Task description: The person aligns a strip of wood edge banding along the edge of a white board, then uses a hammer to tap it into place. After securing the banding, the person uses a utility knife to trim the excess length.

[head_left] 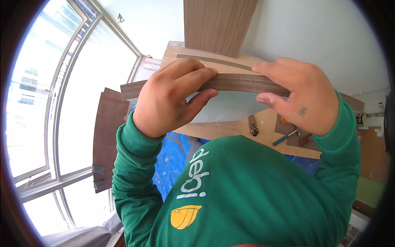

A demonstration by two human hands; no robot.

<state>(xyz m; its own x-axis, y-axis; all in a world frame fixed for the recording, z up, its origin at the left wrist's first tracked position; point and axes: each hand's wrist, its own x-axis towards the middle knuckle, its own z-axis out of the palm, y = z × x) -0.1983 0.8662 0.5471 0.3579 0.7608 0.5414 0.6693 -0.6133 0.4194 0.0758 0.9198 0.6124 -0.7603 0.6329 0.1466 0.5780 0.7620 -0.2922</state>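
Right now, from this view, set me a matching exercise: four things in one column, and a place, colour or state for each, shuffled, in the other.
Things:
1. Utility knife
2. Wood-edged board
3. Hammer
4. Plastic sheet

Descriptions:
A. Has a teal handle
B. Blue, spread lower than the tabletop
C. Black and orange
D. Gripped by the left hand and right hand

Pairs: 1-C, 2-D, 3-A, 4-B

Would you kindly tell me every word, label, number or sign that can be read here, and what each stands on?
White lettering on the green long-sleeved sweatshirt, beside a yellow hard-hat emblem: legible, but I won't copy it out.
Any marks on the black-and-orange utility knife: too small to read.
The held brown wood-grain board: no text visible.
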